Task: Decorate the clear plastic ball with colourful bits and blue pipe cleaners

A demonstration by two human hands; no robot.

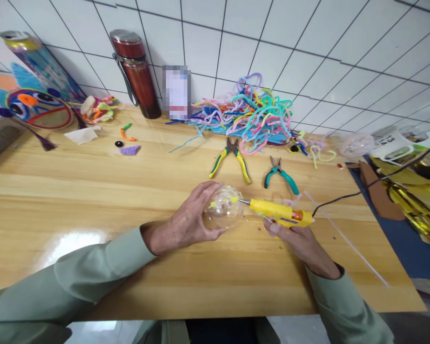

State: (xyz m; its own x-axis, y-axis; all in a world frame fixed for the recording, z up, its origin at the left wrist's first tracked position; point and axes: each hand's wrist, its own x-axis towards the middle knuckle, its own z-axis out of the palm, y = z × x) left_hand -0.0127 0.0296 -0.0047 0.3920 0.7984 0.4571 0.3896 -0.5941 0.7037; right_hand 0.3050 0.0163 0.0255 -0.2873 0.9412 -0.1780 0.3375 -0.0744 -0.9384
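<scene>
My left hand [191,217] is wrapped round the left side of a clear plastic ball [225,212], which has whitish lumps and yellow bits on its upper part. In my right hand [297,241] is a yellow hot glue gun [279,212], lying on its side and pointing left. Its metal nozzle meets the ball's upper right edge in view; whether it touches cannot be made out. The gun's handle is mostly hidden by my fingers. From the gun's back end a black cord [347,195] runs off to the right.
Yellow-handled pliers [232,160] and teal-handled pliers [280,175] lie beyond the ball. A heap of coloured pipe cleaners [251,117] rests against the tiled wall, beside a phone [177,93] and a red thermos [138,76]. Far left stands a pipe-cleaner mask [39,110]; gold foil [412,191] lies right.
</scene>
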